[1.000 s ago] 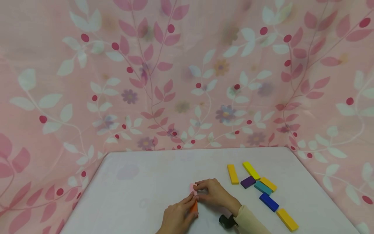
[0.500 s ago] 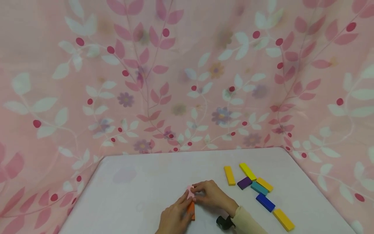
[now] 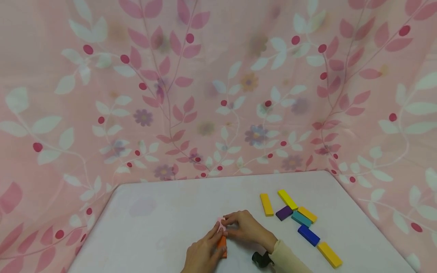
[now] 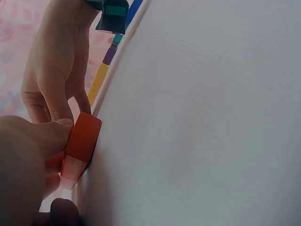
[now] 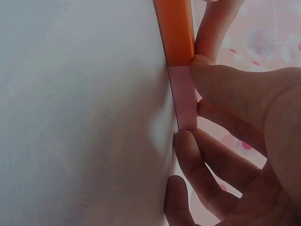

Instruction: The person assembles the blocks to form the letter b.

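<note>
An orange block (image 3: 222,243) and a pink block (image 3: 222,223) lie end to end on the white table, their ends meeting in the right wrist view. My left hand (image 3: 203,250) holds the orange block, thumb near its close end and fingertips reaching up to the join. My right hand (image 3: 247,228) pinches the pink block (image 5: 184,96); its thumb presses the side near the join and its fingers bend round the far end. Fingers hide part of both blocks in the head view. The orange block (image 4: 83,136) shows its near end in the left wrist view.
To the right lie several loose blocks: an orange-yellow one (image 3: 266,204), a bright yellow one (image 3: 287,200), a purple one (image 3: 284,213), a teal one (image 3: 301,218), a blue one (image 3: 308,235) and a yellow one (image 3: 329,254). A dark wrist device (image 3: 261,259) sits under the right wrist.
The head view has shifted slightly, so everything appears a little further left. Both hands keep their hold, with the pink block now lined up straighter against the orange block.
</note>
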`<state>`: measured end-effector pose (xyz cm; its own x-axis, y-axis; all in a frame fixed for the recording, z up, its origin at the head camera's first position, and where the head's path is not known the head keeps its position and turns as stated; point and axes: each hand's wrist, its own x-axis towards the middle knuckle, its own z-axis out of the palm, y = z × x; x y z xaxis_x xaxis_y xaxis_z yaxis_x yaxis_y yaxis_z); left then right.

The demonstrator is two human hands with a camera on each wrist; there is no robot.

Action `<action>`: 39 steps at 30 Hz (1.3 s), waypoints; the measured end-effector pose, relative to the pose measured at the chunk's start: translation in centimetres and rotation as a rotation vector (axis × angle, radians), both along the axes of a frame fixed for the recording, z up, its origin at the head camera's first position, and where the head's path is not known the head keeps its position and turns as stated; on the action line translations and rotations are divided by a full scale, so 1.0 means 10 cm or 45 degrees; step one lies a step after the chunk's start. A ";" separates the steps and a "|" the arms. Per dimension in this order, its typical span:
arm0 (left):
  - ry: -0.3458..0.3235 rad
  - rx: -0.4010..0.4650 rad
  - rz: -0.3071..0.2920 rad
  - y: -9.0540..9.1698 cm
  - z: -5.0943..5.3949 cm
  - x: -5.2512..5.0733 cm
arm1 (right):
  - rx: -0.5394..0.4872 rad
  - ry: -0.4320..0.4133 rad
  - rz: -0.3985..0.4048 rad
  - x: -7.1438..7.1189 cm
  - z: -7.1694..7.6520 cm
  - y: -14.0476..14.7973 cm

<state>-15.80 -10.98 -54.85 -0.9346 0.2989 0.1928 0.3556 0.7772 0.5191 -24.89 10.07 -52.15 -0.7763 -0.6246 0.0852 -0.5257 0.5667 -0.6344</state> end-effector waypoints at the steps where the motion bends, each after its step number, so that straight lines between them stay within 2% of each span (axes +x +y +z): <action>1: 0.005 -0.005 0.002 0.00 0.00 0.00 | -0.008 -0.001 0.005 0.00 0.00 0.00; 6: 0.015 -0.023 -0.008 -0.01 0.01 -0.02 | -0.043 -0.028 0.048 -0.04 0.02 0.03; 11: -0.007 -0.036 -0.016 0.00 0.02 -0.02 | -0.074 -0.131 0.111 -0.12 0.03 0.14; 14: -0.014 -0.063 -0.003 0.00 0.02 -0.02 | -0.105 -0.156 0.103 -0.18 0.06 0.26; 16: -0.020 -0.079 0.004 0.00 0.02 -0.02 | -0.134 -0.158 0.053 -0.22 0.11 0.37; 21: 0.001 -0.075 0.014 0.00 0.01 0.01 | -0.161 -0.065 -0.124 -0.35 0.24 0.76; 25: 0.021 -0.044 0.009 0.00 0.01 0.01 | -0.134 0.013 -0.273 -0.43 0.31 1.12; 29: 0.035 -0.042 0.004 0.00 0.02 0.01 | -0.075 0.022 -0.388 -0.47 0.31 1.38; 31: 0.029 -0.043 0.005 0.00 0.02 0.01 | -0.039 0.000 -0.421 -0.48 0.28 1.44; 35: 0.014 -0.043 0.009 0.00 0.01 0.02 | -0.003 -0.028 -0.395 -0.49 0.19 1.47; 39: 0.006 -0.041 0.006 0.00 0.00 0.02 | 0.012 0.011 -0.368 -0.49 0.12 1.45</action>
<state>-15.63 -10.95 -54.82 -0.9350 0.3009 0.1876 0.3546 0.7949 0.4923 -29.81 24.56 -50.96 -0.9213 -0.3787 0.0879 -0.3471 0.6995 -0.6247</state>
